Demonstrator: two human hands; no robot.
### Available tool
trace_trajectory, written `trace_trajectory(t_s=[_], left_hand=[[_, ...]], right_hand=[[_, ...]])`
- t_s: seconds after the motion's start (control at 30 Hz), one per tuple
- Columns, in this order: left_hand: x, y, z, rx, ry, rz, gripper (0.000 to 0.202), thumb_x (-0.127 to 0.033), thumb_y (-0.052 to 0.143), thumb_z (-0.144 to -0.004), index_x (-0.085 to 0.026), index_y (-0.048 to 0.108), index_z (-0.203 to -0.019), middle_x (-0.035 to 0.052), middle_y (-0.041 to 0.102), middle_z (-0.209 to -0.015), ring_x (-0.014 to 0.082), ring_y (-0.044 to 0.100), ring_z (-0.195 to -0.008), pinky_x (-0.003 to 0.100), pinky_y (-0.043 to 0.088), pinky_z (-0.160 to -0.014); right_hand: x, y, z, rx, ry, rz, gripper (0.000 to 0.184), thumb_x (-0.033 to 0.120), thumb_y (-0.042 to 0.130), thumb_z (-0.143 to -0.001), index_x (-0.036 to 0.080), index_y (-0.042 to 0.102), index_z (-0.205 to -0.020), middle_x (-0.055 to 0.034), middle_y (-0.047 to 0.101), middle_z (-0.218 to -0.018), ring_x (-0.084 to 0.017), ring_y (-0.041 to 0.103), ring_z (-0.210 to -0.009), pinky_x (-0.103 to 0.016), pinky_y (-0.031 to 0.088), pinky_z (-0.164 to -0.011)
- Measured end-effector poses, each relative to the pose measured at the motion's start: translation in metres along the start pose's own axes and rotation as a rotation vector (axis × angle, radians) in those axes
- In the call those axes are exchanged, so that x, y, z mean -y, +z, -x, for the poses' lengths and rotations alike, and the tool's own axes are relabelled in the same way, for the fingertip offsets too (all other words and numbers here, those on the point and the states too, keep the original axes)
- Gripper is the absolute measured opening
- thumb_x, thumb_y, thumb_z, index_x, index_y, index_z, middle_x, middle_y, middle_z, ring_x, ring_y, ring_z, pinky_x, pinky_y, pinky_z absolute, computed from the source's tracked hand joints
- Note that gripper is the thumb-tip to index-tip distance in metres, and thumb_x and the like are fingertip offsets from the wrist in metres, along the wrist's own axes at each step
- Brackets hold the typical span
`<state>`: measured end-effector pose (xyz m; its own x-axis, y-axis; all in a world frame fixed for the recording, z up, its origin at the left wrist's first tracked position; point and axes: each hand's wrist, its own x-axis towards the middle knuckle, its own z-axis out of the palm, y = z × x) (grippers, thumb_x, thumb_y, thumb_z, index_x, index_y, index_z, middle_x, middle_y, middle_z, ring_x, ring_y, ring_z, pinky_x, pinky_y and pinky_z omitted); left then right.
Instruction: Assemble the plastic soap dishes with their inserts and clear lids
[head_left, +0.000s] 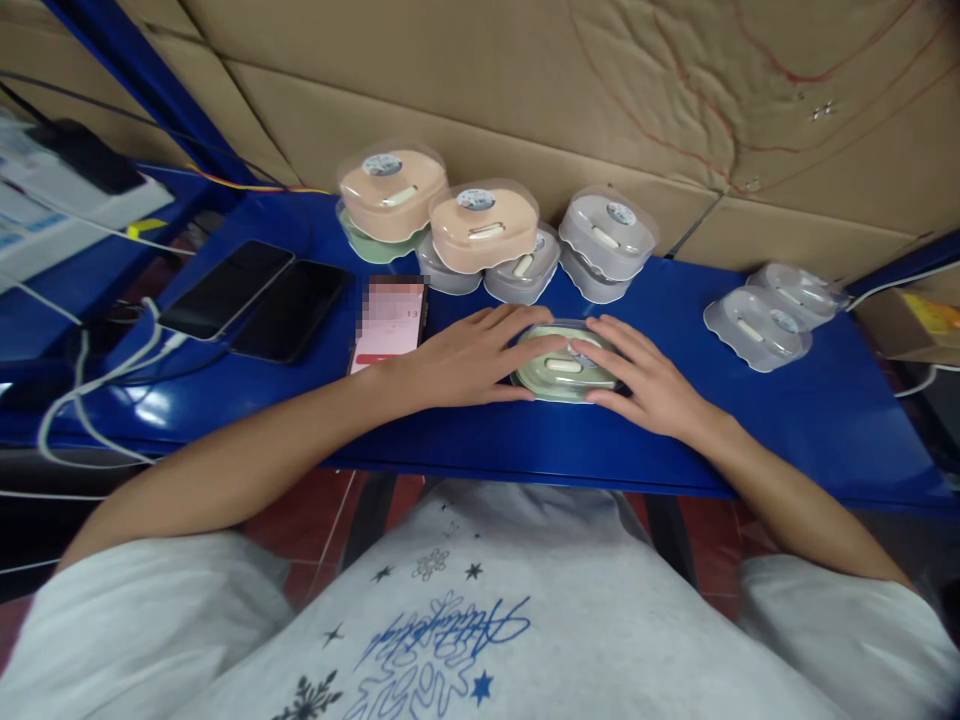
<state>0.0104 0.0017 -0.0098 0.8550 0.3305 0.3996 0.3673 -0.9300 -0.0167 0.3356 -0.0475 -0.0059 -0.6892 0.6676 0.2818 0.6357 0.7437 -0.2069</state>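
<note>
A green oval plastic box (551,378) with a clear lid and a white pill-shaped piece on top lies flat near the front edge of the blue table. From the left, my left hand (487,358) rests around it, thumb and fingertips on its lid and side. My right hand (643,378) curves over the opposite end, its fingers spread across the lid and the rim. Between them the two hands hold the box, and they cover both its ends and part of a round sticker.
Behind stand stacked lidded boxes: peach ones (484,222), grey ones (607,235) and a green one (375,238). Two grey boxes (757,328) sit at right. Beside my left forearm lie a lit phone (390,318), two dark phones (289,310) and white cables (82,375). Cardboard (465,90) lines the back.
</note>
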Motion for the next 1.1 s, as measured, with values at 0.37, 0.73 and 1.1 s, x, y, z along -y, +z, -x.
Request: trace_trajectory(t_s=[0.37, 0.73, 1.1], left_hand=[[0.000, -0.005, 0.000, 0.058, 0.032, -0.050, 0.057, -0.048, 0.069, -0.107, -0.018, 0.054, -0.153, 0.0210, 0.062, -0.142, 0.0350, 0.062, -0.131, 0.045, 0.062, -0.101], [-0.001, -0.008, -0.002, 0.114, -0.033, -0.042, 0.052, -0.049, 0.073, -0.104, -0.016, 0.060, -0.143, 0.0208, 0.060, -0.142, 0.0355, 0.061, -0.132, 0.040, 0.064, -0.089], [-0.004, 0.005, -0.002, 0.260, -0.027, 0.033, 0.061, -0.048, 0.061, -0.110, -0.026, 0.046, -0.165, 0.0169, 0.057, -0.158, 0.0323, 0.064, -0.134, 0.044, 0.051, -0.111]], right_hand=[[0.000, 0.014, -0.002, 0.007, -0.074, 0.050, 0.081, 0.052, 0.070, -0.103, 0.034, 0.034, -0.175, -0.0134, 0.037, -0.178, -0.041, 0.031, -0.167, -0.068, 0.038, -0.131], [0.001, 0.014, -0.007, 0.019, -0.073, 0.048, 0.076, 0.052, 0.067, -0.105, 0.033, 0.038, -0.173, -0.0143, 0.037, -0.178, -0.041, 0.032, -0.166, -0.069, 0.038, -0.131], [-0.016, -0.047, 0.029, 0.148, 0.190, -0.032, 0.071, 0.061, 0.079, -0.093, 0.030, 0.051, -0.152, -0.0157, 0.053, -0.157, -0.040, 0.055, -0.145, -0.062, 0.054, -0.117]])
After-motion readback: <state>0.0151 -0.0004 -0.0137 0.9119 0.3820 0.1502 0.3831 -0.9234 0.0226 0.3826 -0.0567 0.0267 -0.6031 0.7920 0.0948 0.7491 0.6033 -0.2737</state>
